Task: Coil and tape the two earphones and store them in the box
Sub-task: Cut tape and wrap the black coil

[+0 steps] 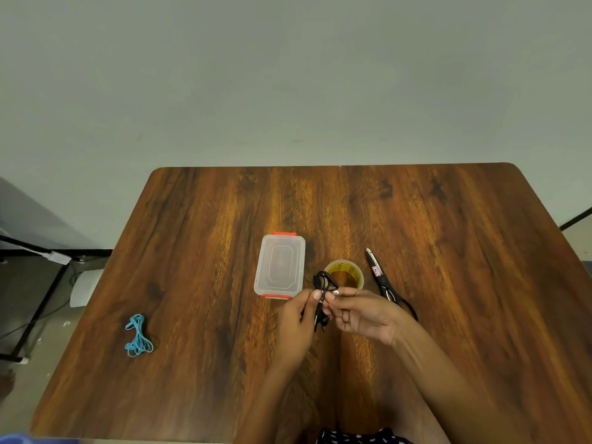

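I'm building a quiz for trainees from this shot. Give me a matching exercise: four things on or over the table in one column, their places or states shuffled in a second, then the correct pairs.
Things:
1. black earphones
2. blue earphones
3. plastic box
4. scissors

Places or states:
A. lid on, red clips, mid-table
B. pinched between left hand and right hand
C. lying right of the tape roll
D. lying coiled at the table's left, untouched

Pairs: 1-B, 2-D, 3-A, 4-C
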